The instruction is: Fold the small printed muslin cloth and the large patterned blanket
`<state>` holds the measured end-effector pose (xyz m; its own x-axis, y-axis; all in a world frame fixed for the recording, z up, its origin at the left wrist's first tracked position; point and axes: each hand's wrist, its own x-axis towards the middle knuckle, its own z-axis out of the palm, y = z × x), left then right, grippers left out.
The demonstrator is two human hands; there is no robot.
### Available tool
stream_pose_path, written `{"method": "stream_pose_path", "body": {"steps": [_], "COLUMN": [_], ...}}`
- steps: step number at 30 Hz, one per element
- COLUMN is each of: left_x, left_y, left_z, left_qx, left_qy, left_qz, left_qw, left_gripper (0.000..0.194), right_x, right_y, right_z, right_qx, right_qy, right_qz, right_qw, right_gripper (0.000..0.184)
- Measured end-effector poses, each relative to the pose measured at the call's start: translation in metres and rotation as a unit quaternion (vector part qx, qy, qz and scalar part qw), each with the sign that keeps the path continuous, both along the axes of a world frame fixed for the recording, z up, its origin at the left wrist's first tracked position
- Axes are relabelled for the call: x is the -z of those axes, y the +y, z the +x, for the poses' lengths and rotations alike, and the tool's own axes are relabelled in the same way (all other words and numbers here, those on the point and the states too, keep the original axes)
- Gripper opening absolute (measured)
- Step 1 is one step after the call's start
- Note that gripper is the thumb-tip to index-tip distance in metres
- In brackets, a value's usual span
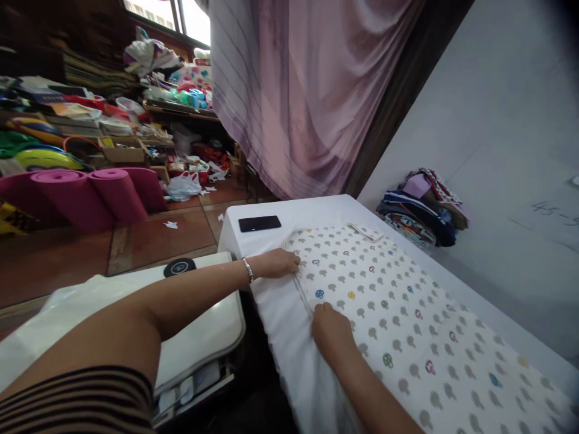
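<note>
A white cloth (389, 283) printed with grey mushroom shapes and a few coloured ones lies spread over a white-covered table (312, 208). My left hand (278, 263), with a bracelet (247, 270) at the wrist, is closed on the cloth's left edge near its far corner. Lower along the same edge, my right hand (332, 334) is closed on the cloth, fingers bent and knuckles up. At the far edge, a corner of the cloth (365, 232) is turned over. Beyond my left hand a black phone (259, 223) lies flat on the white cover.
A white cabinet (212, 325) with a round black disc (180, 267) stands left of the table. Folded clothes (418, 208) are stacked against the wall. Pink rolled mats (113, 193) and cluttered shelves fill the left. A pink curtain (312, 90) hangs behind.
</note>
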<state>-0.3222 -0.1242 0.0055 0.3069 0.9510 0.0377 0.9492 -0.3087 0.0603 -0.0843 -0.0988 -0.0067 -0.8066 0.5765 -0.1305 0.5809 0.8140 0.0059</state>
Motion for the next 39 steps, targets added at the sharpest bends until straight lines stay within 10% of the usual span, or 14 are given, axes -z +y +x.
{"method": "stream_pose_path", "body": {"steps": [24, 32, 39], "left_x": [0.015, 0.020, 0.015], "left_y": [-0.017, 0.004, 0.028], "left_z": [-0.014, -0.005, -0.020], "left_qx": [-0.018, -0.301, -0.393], "left_qy": [-0.023, -0.080, -0.051], "left_qz": [0.050, 0.048, 0.074], "left_qw": [0.998, 0.949, 0.915], "left_gripper": [0.020, 0.015, 0.019], "right_x": [0.015, 0.028, 0.036], "right_y": [-0.003, -0.009, -0.006], "right_z": [0.012, 0.009, 0.010], "right_qx": [-0.052, -0.061, -0.059], "right_qy": [0.133, 0.123, 0.158], "right_qz": [-0.042, 0.010, -0.014], "right_qw": [0.989, 0.991, 0.986], "right_gripper": [0.012, 0.022, 0.027]}}
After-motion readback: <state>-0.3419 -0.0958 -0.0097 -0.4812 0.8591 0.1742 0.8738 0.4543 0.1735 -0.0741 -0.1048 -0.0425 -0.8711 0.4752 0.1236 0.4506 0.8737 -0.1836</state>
